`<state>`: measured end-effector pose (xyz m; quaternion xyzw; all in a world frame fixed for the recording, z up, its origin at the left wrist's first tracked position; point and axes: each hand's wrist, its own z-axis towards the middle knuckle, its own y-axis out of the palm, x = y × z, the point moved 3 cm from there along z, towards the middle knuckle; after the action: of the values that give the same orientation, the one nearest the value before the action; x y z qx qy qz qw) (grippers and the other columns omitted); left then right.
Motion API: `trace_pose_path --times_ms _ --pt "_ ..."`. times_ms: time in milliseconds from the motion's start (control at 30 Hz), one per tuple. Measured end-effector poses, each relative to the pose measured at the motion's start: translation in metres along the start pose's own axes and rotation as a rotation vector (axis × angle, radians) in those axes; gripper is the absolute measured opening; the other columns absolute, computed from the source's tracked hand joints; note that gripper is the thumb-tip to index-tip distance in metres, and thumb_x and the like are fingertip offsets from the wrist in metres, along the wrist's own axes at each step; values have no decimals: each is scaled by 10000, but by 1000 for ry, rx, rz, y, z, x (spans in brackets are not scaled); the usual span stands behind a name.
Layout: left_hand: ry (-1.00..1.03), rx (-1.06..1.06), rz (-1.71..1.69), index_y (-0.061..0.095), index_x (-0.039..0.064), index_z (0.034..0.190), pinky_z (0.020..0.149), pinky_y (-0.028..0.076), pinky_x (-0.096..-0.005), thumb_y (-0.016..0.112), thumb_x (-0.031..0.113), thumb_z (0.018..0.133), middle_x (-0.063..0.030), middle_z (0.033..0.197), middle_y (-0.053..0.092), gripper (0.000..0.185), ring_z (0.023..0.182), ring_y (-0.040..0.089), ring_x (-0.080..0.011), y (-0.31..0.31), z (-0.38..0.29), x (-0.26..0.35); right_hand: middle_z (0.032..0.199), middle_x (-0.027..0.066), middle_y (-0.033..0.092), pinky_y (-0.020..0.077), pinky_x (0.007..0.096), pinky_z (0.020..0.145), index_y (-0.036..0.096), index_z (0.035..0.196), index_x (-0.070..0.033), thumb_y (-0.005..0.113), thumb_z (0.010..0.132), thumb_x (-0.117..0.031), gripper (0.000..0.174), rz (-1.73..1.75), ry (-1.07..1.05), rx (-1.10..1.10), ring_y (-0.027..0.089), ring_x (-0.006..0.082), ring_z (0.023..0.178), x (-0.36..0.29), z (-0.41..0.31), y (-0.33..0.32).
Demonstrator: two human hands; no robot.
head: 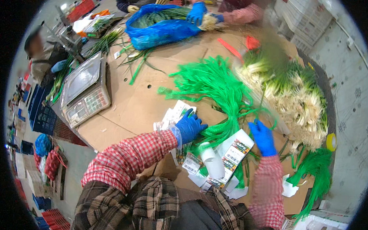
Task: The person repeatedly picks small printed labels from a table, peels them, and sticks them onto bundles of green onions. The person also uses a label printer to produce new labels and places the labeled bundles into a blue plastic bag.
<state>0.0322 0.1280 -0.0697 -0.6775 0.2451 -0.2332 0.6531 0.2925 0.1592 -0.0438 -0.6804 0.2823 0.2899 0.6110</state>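
Note:
My left hand [189,127], in a blue glove, lies over a stack of printed labels [174,113] with its fingers apart. Its fingertips are close to a big bundle of green mesh netting [219,89]; what is under the palm is hidden. My right hand [263,139], also gloved in blue, pinches a thin green mesh strand [267,107] at the bundle's right side. Between my hands, a partly unrolled label roll [208,153] and a strip of printed labels [234,154] lie near the table's front edge.
Spring onions [296,108] with white roots are heaped at right. Nearby are yellow tape [331,142] and more green netting [315,168]. A digital scale [86,91] stands at left. Across the cardboard-covered table [126,123], a co-worker's gloved hands hold spring onions at a blue bag [163,33].

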Motion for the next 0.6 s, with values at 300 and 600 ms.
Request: trace_pose_path --times_ms 300,600 --pt "-461 62 27 486 205 1013 869 221 -514 536 335 657 -93 777 508 382 802 486 -276 7 -127 -62 1010 218 479 400 397 711 296 1177 -45 566 659 -253 620 -91 -231 -196 489 338 881 -114 57 173" --pt "-555 -43 -293 445 120 1098 739 366 -383 588 302 626 -117 813 516 526 787 480 -289 -26 -152 -71 948 107 544 425 314 675 485 1037 -43 524 728 -229 363 336 -193 -790 531 211 774 -104 75 128"
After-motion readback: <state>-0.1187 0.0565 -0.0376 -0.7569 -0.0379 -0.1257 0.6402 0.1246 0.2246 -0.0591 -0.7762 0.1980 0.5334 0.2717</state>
